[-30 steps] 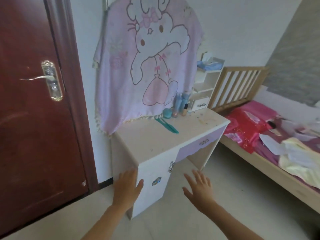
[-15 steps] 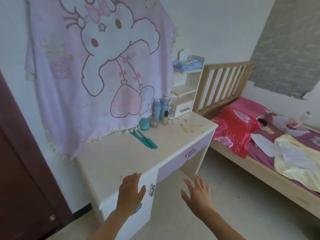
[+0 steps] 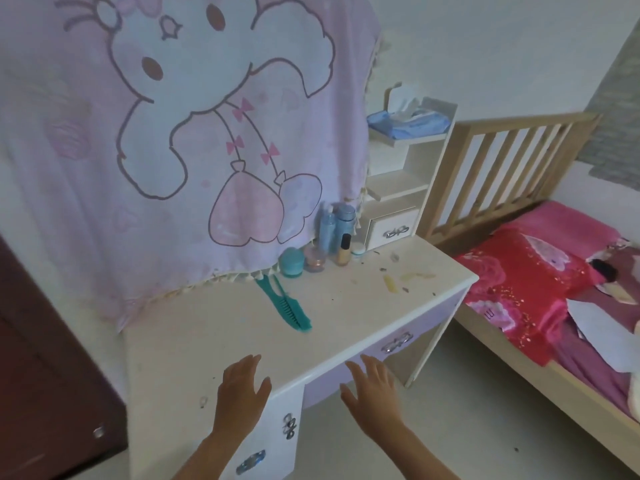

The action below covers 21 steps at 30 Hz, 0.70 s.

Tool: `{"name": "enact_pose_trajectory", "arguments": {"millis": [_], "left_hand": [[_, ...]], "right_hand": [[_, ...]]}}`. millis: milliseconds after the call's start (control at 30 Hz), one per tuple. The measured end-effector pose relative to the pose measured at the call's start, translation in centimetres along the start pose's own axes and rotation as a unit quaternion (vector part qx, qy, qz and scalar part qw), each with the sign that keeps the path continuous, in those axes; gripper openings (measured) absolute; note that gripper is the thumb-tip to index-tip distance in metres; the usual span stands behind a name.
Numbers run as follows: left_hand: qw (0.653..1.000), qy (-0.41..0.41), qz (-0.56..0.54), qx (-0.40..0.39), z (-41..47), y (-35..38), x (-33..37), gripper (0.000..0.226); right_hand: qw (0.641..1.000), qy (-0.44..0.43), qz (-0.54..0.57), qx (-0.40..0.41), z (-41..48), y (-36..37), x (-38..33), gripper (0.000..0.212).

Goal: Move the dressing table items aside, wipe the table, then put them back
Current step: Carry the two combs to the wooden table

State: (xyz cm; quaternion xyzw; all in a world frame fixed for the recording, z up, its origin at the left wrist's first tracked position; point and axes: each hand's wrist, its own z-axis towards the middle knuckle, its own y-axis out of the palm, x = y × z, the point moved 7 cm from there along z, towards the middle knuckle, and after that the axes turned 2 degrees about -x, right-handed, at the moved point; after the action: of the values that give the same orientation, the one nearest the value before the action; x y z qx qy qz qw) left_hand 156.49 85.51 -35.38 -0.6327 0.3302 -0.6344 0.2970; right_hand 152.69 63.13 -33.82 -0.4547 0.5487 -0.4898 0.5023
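The white dressing table [image 3: 214, 344] fills the middle of the view, its top dusty and stained toward the right. On it lie a teal comb [image 3: 285, 304], a teal jar [image 3: 291, 262], a small pink jar [image 3: 314, 259], a foundation bottle [image 3: 344, 249], two blue bottles [image 3: 334, 225] and a small white pot [image 3: 358, 251], all clustered at the back. My left hand [image 3: 240, 393] hovers open over the front edge. My right hand [image 3: 374, 393] hangs open in front of the purple drawer. Neither hand holds anything.
A pink cartoon cloth [image 3: 180, 140] hangs over the mirror behind the table. A white shelf unit [image 3: 401, 174] with a blue tissue pack [image 3: 408, 121] stands at the back right. A wooden bed [image 3: 519, 306] with red bedding lies to the right; a dark door [image 3: 41, 393] stands left.
The view has drawn closer to the table and turned right, away from the door. Both hands stayed open and rose toward the table's front edge.
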Motion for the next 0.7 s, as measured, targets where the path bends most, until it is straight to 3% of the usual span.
{"name": "enact_pose_trajectory", "arguments": {"millis": [67,367,700], "left_hand": [[1.000,-0.023,-0.018,0.008,2.0,0.4,-0.2,0.046],[0.996,-0.075,-0.039,-0.001,10.8,2.2,0.3,0.044],[0.993,-0.104,0.004,-0.051,14.9,3.8,0.2,0.047]], "right_hand": [[0.999,-0.015,-0.028,-0.004,2.2,0.4,-0.3,0.035],[0.997,-0.060,0.006,-0.038,12.0,1.2,-1.8,0.062],[0.987,-0.134,0.025,-0.085,17.2,2.8,-5.2,0.053]]}}
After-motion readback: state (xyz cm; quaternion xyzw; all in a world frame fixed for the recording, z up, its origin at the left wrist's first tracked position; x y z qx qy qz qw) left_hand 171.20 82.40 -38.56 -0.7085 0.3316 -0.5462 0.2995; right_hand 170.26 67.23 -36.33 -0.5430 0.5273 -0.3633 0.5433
